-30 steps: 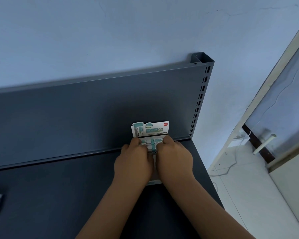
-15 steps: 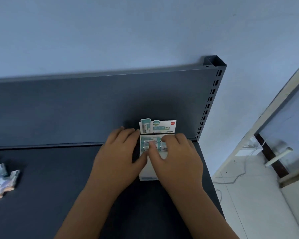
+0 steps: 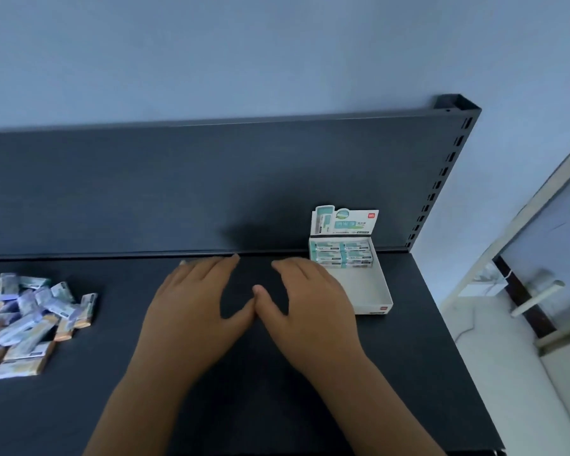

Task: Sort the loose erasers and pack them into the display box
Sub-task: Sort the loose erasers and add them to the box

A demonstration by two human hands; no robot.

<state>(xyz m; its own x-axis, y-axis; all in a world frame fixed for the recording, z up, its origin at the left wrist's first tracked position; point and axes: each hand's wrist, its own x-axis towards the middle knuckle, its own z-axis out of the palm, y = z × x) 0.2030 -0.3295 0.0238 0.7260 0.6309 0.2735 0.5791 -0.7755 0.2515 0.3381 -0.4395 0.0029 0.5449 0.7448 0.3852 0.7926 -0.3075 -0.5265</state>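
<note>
A white display box (image 3: pixel 377 292) with an upright printed header card stands at the back right of the dark shelf. Several green-wrapped erasers (image 3: pixel 342 254) lie in rows at its far end; the near half shows bare white floor. A heap of loose wrapped erasers (image 3: pixel 30 319) lies at the far left of the shelf. My left hand (image 3: pixel 191 307) and my right hand (image 3: pixel 310 307) hover side by side over the shelf's middle, palms down, fingers spread and holding nothing, thumbs nearly touching. My right hand's outer edge overlaps the box's left wall.
The dark shelf (image 3: pixel 277 390) has a tall back panel (image 3: pixel 211 185) and a slotted upright post (image 3: pixel 441 179) at its right end. Right of the shelf lie a tiled floor, a cable and a door frame (image 3: pixel 520 225).
Both hands have left the box and moved left and back toward me, fingers now spread. The view has swung left, bringing the loose eraser heap into sight.
</note>
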